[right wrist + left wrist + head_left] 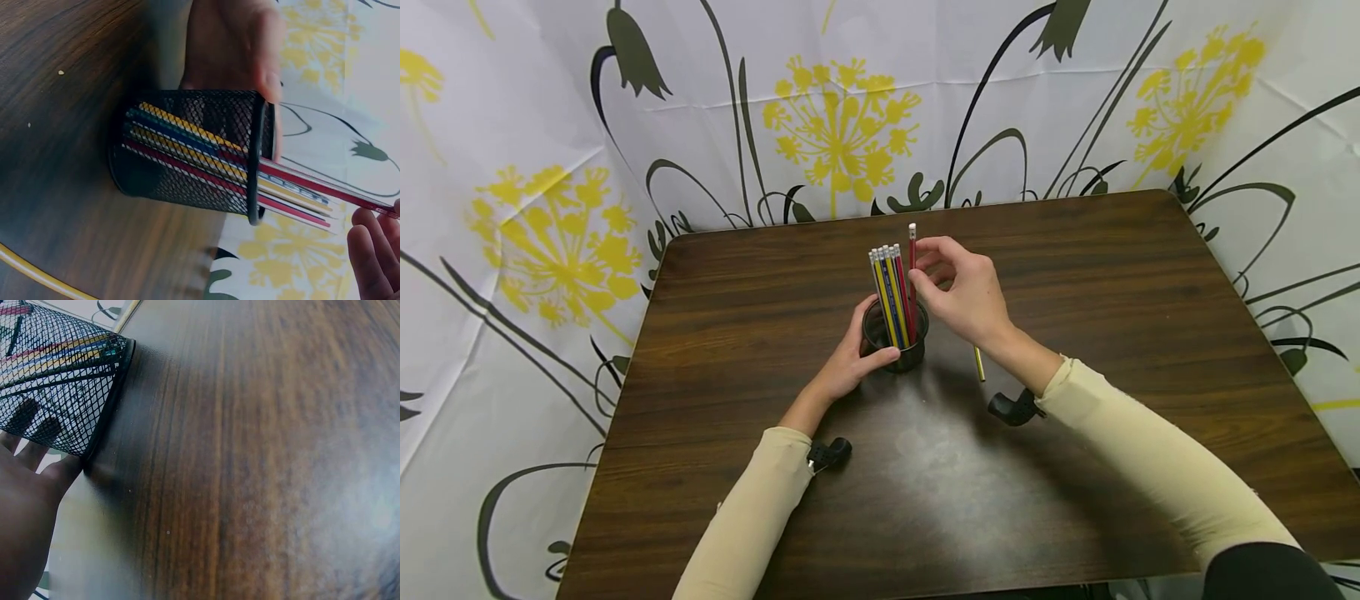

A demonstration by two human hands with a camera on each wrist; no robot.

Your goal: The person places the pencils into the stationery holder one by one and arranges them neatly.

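A black mesh pencil cup stands upright on the table, with my left hand gripping it from the left, thumb along the near side. Several yellow, blue and red pencils lean together inside, eraser ends up. My right hand pinches a red pencil between thumb and fingers near its eraser end. In the right wrist view that red pencil slants down past the cup's rim, its lower part behind the mesh. The left wrist view shows fingers against the mesh near the base.
A yellow pencil lies on the dark wooden table to the right of the cup, partly hidden under my right wrist. Behind the table hangs a white cloth with yellow flowers. Each wrist wears a small black camera.
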